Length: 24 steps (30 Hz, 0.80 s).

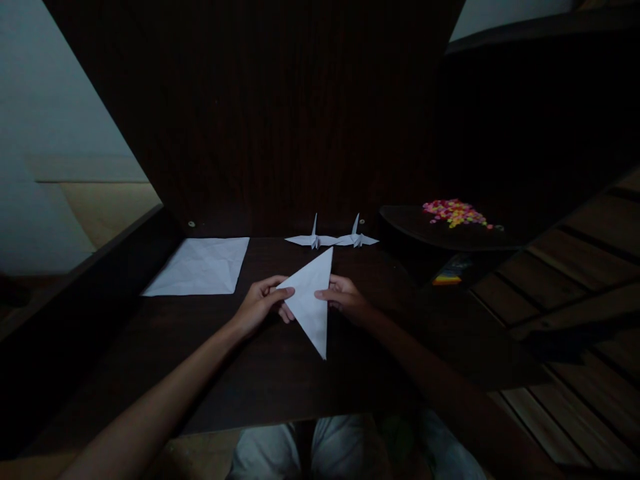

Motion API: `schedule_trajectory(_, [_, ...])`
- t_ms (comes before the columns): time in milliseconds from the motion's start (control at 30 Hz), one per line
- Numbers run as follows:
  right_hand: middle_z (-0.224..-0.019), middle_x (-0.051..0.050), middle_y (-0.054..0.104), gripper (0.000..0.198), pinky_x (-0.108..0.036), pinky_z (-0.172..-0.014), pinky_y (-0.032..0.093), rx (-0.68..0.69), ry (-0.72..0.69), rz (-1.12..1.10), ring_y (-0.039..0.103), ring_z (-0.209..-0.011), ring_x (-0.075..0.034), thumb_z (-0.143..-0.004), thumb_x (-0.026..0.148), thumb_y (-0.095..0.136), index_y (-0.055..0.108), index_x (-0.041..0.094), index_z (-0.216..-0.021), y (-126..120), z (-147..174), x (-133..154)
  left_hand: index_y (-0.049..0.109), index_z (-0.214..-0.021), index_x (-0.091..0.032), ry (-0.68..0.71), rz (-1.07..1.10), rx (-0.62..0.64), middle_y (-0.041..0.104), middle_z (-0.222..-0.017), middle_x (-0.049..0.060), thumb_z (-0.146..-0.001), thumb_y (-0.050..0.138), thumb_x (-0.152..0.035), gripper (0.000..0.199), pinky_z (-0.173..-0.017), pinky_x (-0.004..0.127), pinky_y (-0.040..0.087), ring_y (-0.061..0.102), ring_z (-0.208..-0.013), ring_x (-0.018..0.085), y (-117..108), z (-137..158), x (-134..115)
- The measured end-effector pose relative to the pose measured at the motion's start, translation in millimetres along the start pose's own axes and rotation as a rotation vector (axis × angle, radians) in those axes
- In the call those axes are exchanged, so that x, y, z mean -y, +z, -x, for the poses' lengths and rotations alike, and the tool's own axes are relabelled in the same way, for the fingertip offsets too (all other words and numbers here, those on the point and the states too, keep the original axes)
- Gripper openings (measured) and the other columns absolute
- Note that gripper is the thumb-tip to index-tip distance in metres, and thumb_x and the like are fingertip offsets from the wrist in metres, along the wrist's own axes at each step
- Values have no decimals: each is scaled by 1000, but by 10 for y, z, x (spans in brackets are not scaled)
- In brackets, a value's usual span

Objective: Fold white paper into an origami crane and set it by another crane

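A sheet of white paper folded into a triangle [313, 303] is held up over the dark table between both hands. My left hand [265, 298] pinches its left corner, thumb on top and fingers behind. On the opposite side, my right hand [345, 297] grips the straight right edge, its thumb lying on the face of the paper. Just beyond the triangle, two white folded paper cranes [357, 239] stand side by side against the back panel. A flat white paper sheet [200, 267] with crease lines lies to the left of my left hand.
The dark wooden table [240, 393] has a raised side board [90, 293] on the left and a tall back panel [280, 120]. On a curved shelf [400, 220] at right sits a pile of small colourful pieces [457, 213]. A slatted wooden surface [575, 300] is further right.
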State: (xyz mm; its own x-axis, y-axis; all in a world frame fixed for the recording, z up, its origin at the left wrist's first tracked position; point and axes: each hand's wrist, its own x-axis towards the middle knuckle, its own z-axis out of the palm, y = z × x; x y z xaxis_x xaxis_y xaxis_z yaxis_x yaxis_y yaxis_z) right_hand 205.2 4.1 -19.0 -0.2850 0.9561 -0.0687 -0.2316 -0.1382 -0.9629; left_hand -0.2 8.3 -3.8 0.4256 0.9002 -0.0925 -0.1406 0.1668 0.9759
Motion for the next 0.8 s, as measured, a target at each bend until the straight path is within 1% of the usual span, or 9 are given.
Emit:
schedule_trajectory(67, [-76,-3,71,33,-20,-50,44,3,13,-4,63,-61,-13,-59,25,78,67,16,-89,-6,-3,-2,62,-105,-9,3,-3,8,68,-59,3,-72,73,-28,39,-45,25,52,64,-47,17,-2,7,-8])
schedule_trajectory(133, [-75,-3,71,34,-21,-52,46,9,11,-12,64,-63,-14,-60,26,77,67,17,-91,-5,-12,-18,61,-109,-7,-3,-9,23,68,-58,4,-71,72,-26,44,-46,26,53,65,-49,18,-1,12,-11])
schedule_trajectory(267, [-74,-2,71,40,-23,-54,47,24,3,-29,64,-61,-15,-63,29,76,64,18,-99,-8,-30,-59,64,-111,-6,-11,22,17,69,-60,6,-71,71,-24,44,-48,28,52,66,-50,19,-2,12,-12])
schedule_trajectory(367, [-75,-3,71,41,-24,-56,48,2,-5,-52,64,-62,-15,-63,31,77,64,18,-99,-12,-31,-67,66,-110,-5,-12,73,2,70,-64,8,-70,72,-22,43,-49,28,52,65,-51,18,-10,3,-13])
schedule_trajectory(500, [-77,-3,71,28,-25,-58,49,-50,-23,-108,63,-67,-17,-60,29,75,70,19,-85,-12,-20,-32,70,-103,-5,-18,143,-13,70,-62,10,-69,70,-19,37,-53,30,52,66,-53,20,-28,-9,-14])
schedule_trajectory(600, [-78,-4,72,18,-25,-56,47,-56,-63,-85,62,-67,-17,-59,27,68,74,18,-75,-13,-10,14,72,-93,-4,-10,183,-16,70,-60,12,-67,64,-16,30,-57,33,53,68,-55,22,-40,-12,-26])
schedule_trajectory(667, [-75,-6,72,19,-25,-54,46,-47,-72,-64,60,-64,-17,-62,31,64,74,17,-70,-14,1,42,73,-86,-3,-4,210,7,71,-61,15,-64,58,-16,29,-60,35,54,68,-57,24,-43,-12,-40])
schedule_trajectory(733, [-68,-6,69,26,-26,-50,44,-54,-57,-66,58,-58,-17,-66,38,62,74,15,-69,-16,16,58,73,-81,-3,-9,225,36,70,-62,16,-64,54,-20,31,-59,36,54,68,-58,25,-40,-9,-53])
schedule_trajectory(800, [-66,-5,68,27,-24,-49,43,-66,-63,-25,58,-57,-15,-66,40,67,74,15,-72,-21,31,57,72,-79,-3,-18,190,45,70,-63,15,-67,56,-25,29,-56,35,54,68,-59,24,-32,-4,-57])
